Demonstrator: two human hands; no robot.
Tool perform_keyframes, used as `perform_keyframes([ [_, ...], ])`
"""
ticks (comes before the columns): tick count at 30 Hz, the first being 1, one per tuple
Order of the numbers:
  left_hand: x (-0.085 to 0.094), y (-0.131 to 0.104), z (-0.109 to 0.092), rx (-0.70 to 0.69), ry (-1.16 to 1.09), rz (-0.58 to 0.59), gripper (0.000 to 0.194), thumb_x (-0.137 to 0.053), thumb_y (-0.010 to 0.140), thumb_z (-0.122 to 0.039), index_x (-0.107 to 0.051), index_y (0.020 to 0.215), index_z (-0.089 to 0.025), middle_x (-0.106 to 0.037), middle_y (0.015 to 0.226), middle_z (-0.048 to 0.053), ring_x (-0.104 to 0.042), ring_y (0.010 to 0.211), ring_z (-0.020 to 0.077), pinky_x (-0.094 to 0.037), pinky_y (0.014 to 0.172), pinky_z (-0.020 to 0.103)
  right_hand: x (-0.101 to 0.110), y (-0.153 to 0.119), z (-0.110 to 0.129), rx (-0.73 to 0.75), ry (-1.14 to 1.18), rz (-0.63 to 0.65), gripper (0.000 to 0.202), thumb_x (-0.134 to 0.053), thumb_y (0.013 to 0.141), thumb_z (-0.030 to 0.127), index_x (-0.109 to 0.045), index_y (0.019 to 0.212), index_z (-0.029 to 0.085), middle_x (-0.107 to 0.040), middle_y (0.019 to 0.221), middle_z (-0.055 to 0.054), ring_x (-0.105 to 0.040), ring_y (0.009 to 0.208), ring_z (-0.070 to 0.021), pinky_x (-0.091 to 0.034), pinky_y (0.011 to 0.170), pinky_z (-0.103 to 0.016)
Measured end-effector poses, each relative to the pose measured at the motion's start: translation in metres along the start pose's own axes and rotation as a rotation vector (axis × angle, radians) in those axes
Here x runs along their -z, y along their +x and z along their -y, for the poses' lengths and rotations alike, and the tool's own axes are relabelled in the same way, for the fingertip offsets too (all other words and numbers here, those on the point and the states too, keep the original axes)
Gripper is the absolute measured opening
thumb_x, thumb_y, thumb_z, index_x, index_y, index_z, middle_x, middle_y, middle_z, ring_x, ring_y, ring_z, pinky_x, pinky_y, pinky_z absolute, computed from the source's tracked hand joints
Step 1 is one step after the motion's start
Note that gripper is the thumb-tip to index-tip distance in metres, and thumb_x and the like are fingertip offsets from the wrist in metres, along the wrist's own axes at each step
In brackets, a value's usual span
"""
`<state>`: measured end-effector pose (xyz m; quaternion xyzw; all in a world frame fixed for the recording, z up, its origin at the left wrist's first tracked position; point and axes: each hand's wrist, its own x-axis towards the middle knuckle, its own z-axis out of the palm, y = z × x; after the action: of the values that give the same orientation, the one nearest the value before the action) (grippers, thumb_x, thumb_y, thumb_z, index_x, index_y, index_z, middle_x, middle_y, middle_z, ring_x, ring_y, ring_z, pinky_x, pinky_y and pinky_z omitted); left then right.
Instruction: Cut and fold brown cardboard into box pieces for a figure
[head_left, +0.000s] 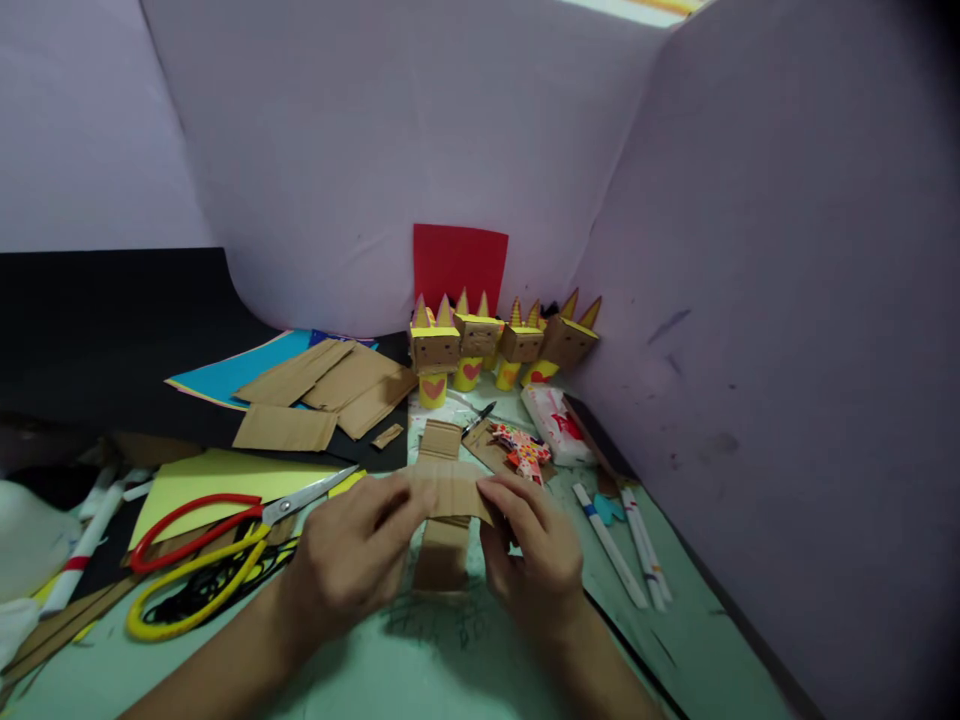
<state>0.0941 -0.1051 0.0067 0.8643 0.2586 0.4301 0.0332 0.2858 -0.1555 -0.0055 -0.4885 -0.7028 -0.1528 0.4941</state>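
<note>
Just over the counter point(420, 672), the cardboard cross point(454, 490) sits between both hands: the left hand's point(349, 545) fingers pinch its left side, the right hand's point(538, 555) grip its right edge.

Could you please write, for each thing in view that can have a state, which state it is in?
Cardboard strip: held crosswise, right end bent down
Left hand: gripping the strip's left end
Right hand: pinching its right end
Scissors: lying, blades apparently together
Black cord: tangled
Cat-eared figures: standing, rightmost one tilted
Red sheet: upright behind them
Yellow sheet: lying flat
White markers, right side: lying; caps unclear
</note>
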Motion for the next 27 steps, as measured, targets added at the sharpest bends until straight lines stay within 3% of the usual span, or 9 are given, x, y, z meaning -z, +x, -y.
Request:
perform_keyframes([
  [2,-0.007,-0.001,-0.002,-0.040,-0.012,-0.031,0.034,-0.048,0.083,-0.011,-0.057,0.114,-0.022,-0.064,0.105,0.010,-0.060,0.095,0.0177,-0.049,0.080,0.027,-0.001,-0.008,0.002,-0.058,0.043,-0.007,0.040,-0.046,0.075,0.002,-0.049,0.110,0.021,-0.063,0.104,-0.013,-0.062,0.098,-0.0219,-0.053,0.078,-0.036],
  [4,-0.009,0.000,-0.005,0.007,-0.049,0.012,0.037,-0.048,0.085,-0.014,-0.053,0.120,-0.019,-0.060,0.113,0.011,-0.056,0.104,0.0190,-0.046,0.087,0.029,-0.004,-0.016,0.003,-0.138,0.083,0.013,0.039,-0.044,0.076,0.003,-0.046,0.110,0.021,-0.061,0.111,-0.015,-0.060,0.103,-0.0232,-0.053,0.076,-0.036],
  [7,-0.005,0.005,-0.011,0.272,-0.143,0.222,0.041,-0.049,0.085,-0.023,-0.050,0.125,-0.017,-0.060,0.111,0.010,-0.058,0.097,0.0205,-0.047,0.084,0.031,-0.007,-0.025,0.005,-0.300,0.124,0.068,0.031,-0.044,0.077,0.007,-0.044,0.104,0.022,-0.058,0.119,-0.016,-0.061,0.102,-0.0241,-0.053,0.074,-0.036],
  [10,0.001,0.012,-0.014,0.573,-0.245,0.412,0.048,-0.053,0.079,-0.028,-0.050,0.127,-0.019,-0.061,0.077,0.001,-0.055,0.064,0.0149,-0.046,0.060,0.025,-0.008,-0.026,0.008,-0.428,0.200,0.119,0.020,-0.046,0.078,0.010,-0.043,0.094,0.022,-0.058,0.117,-0.014,-0.062,0.098,-0.0225,-0.051,0.074,-0.034],
  [13,0.003,0.018,-0.014,0.752,-0.353,0.464,0.056,-0.062,0.068,-0.024,-0.053,0.122,-0.019,-0.052,0.067,-0.004,-0.049,0.059,0.0129,-0.041,0.055,0.023,-0.005,-0.022,0.011,-0.488,0.307,0.168,0.010,-0.047,0.080,0.015,-0.041,0.083,0.023,-0.062,0.104,-0.011,-0.059,0.099,-0.0225,-0.048,0.073,-0.032],
  [18,0.001,0.017,-0.007,0.788,-0.611,0.392,0.056,-0.063,0.060,-0.017,-0.055,0.116,-0.019,-0.055,0.087,0.000,-0.047,0.064,0.0111,-0.043,0.060,0.023,0.001,-0.016,0.010,-0.519,0.521,0.232,0.011,-0.052,0.080,0.026,-0.043,0.078,0.021,-0.056,0.112,-0.010,-0.057,0.080,-0.0167,-0.045,0.062,-0.027],
  [23,-0.004,0.011,0.001,0.836,-0.918,0.343,0.073,-0.065,0.063,-0.027,-0.038,0.130,-0.014,-0.057,0.094,0.005,-0.056,0.080,0.0174,-0.046,0.075,0.031,-0.001,-0.018,0.006,-0.662,0.719,0.273,0.032,-0.057,0.075,0.030,-0.043,0.103,0.022,-0.058,0.092,-0.003,-0.055,0.070,-0.0143,-0.047,0.064,-0.027],
  [25,-0.004,0.009,0.003,0.825,-0.929,0.360,0.075,-0.065,0.063,-0.028,-0.036,0.131,-0.011,-0.057,0.097,0.007,-0.057,0.084,0.0193,-0.046,0.078,0.033,-0.001,-0.019,0.004,-0.701,0.715,0.307,0.040,-0.058,0.073,0.030,-0.042,0.109,0.022,-0.058,0.090,-0.002,-0.056,0.070,-0.0149,-0.047,0.065,-0.028],
  [27,-0.005,0.009,0.003,0.769,-0.823,0.373,0.068,-0.063,0.063,-0.028,-0.044,0.127,-0.011,-0.054,0.107,0.010,-0.056,0.084,0.0190,-0.046,0.077,0.033,0.002,-0.020,0.002,-0.704,0.646,0.310,0.043,-0.060,0.072,0.029,-0.044,0.111,0.022,-0.058,0.100,-0.004,-0.055,0.071,-0.0149,-0.047,0.069,-0.030],
])
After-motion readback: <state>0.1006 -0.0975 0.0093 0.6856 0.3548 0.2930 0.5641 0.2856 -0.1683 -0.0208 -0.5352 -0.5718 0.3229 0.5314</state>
